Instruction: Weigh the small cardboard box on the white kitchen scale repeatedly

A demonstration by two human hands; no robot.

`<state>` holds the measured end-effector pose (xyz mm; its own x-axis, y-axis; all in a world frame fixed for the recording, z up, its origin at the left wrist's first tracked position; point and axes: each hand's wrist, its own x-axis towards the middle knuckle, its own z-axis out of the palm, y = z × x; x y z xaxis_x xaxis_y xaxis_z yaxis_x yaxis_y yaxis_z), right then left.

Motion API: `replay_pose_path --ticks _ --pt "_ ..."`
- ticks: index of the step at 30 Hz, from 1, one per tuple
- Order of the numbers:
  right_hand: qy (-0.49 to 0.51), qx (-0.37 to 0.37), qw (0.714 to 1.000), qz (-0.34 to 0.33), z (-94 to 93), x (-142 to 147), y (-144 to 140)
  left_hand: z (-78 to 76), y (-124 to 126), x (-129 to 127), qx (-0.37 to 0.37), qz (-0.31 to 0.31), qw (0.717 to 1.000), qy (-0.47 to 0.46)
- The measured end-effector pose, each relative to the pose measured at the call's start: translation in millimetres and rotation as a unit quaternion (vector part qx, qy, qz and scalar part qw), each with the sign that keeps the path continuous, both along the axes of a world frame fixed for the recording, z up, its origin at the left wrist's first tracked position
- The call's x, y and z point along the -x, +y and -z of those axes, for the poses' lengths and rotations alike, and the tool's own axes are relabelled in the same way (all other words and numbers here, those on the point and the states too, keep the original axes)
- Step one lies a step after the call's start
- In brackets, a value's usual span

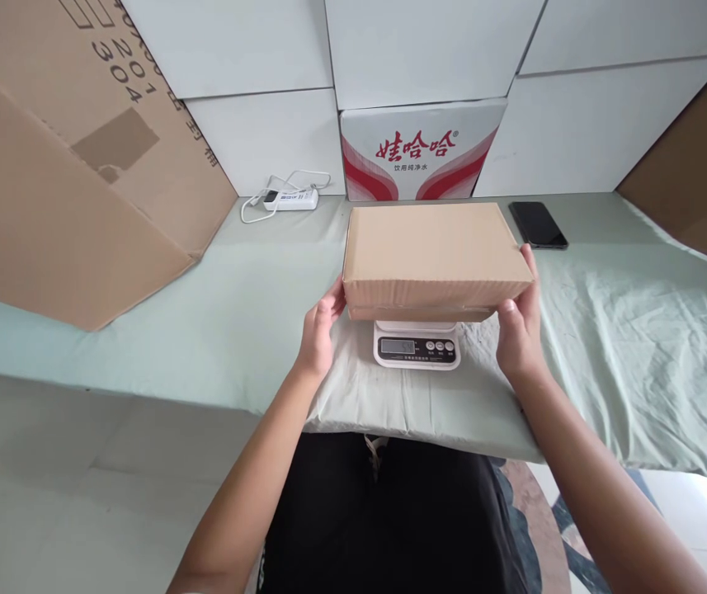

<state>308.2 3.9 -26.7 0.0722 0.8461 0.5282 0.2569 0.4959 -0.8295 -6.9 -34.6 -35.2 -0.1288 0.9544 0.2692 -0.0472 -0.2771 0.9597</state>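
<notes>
A closed brown cardboard box (436, 243) sits over a white digital kitchen scale (416, 363), covering most of its top; whether it rests fully on the scale I cannot tell. The scale's front panel shows a lit display with digits too small to read surely, and a few round buttons. My left hand (321, 330) grips the box at its left front corner, fingers along the side. On the opposite end, my right hand (521, 326) holds the right front corner, thumb at the front and fingers along the side.
A black smartphone (538, 224) lies at the back right. A white power strip (291, 200) with a cable is at the back left. Behind stand white boxes and a printed water carton (421, 153). Large cardboard sheets (81, 190) flank the cloth-covered table (205, 346).
</notes>
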Motion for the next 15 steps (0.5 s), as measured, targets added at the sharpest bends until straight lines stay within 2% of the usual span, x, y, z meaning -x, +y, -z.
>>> replay_pose_path --ticks 2,5,7,9,11,12,15 --pt "-0.003 -0.007 1.0 -0.01 -13.7 1.9 -3.8 -13.6 -0.5 -2.4 -0.006 0.014 1.0 0.0" --pt "0.006 -0.042 0.999 -0.029 -45.5 -0.2 -3.0 -47.5 6.4 -2.1 -0.04 0.03 0.999 0.009" --pt "0.004 -0.084 0.995 -0.051 -68.4 0.1 6.8 -68.3 22.5 -1.8 -0.063 0.031 0.997 0.014" --pt "-0.002 -0.134 0.989 -0.057 -82.6 5.7 25.8 -76.4 48.9 -4.2 -0.085 0.023 0.996 0.014" --pt "0.009 -0.167 0.985 -0.028 -81.0 15.9 52.0 -68.0 80.1 -9.8 -0.112 -0.001 0.994 0.007" --pt "0.022 -0.153 0.988 -0.015 -74.0 21.6 66.1 -58.8 95.1 -13.1 -0.121 -0.02 0.993 0.002" --pt "0.05 -0.077 0.996 -0.002 -37.9 34.4 102.9 -24.8 127.4 -20.2 -0.085 -0.064 0.994 0.004"
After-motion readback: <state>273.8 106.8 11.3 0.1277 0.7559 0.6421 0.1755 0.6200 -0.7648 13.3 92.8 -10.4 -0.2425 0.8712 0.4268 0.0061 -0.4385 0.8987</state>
